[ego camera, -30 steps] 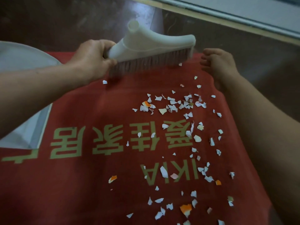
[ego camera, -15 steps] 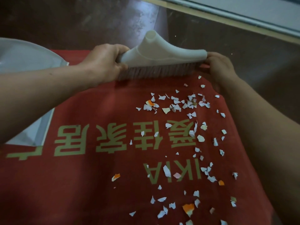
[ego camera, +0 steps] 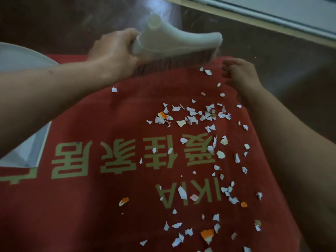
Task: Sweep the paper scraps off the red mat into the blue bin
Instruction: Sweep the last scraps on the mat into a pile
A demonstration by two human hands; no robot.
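A red mat (ego camera: 94,206) with gold lettering covers most of the view. Several white and orange paper scraps (ego camera: 198,117) lie scattered over its right half. My left hand (ego camera: 116,51) grips the left end of a white brush head (ego camera: 174,43), whose reddish bristles touch the mat's far edge. My right hand (ego camera: 240,73) rests on the mat's far right corner with its fingers curled on the edge; whether it pinches the cloth is unclear. The blue bin is out of view.
A pale round object (ego camera: 20,57) lies at the far left behind my left arm, and a white sheet (ego camera: 27,151) sits under the mat's left edge. Dark brown floor (ego camera: 291,73) surrounds the mat. A light sill (ego camera: 272,10) runs along the top right.
The brush head has lifted and shifted slightly away from my right hand, which touched its right end half a second ago. My right hand now sits lower on the mat corner.
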